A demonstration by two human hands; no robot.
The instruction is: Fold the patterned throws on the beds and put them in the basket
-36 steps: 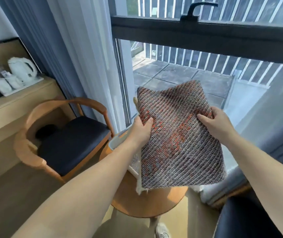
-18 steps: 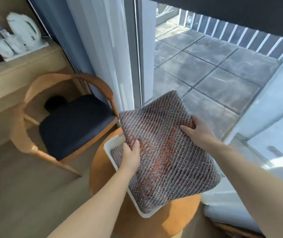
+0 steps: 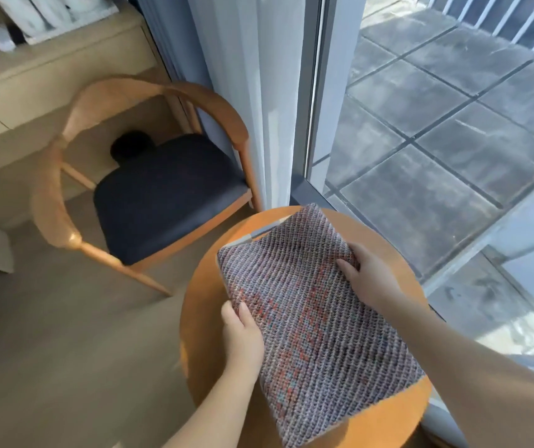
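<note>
Bright daylight floods through the window [image 3: 420, 124]; left side motion-blurred, edges bowed by wide-angle lens

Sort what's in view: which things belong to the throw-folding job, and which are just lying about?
Belongs to the job:
folded patterned throw
white basket, mostly covered by the throw
left hand and right hand, both gripping the throw

Just there:
round wooden table
wooden chair
sheer curtain

One wide-angle camera sits on my head, aimed forward and steeply down. It looks over my forearms onto the round bench [image 3: 388, 425] close below, my hands in the lower centre of the frame. The wooden chair [image 3: 149, 195] fills the left side; the balcony tiles [image 3: 437, 124] lie beyond the glass at right. No second view overlaps it.
</note>
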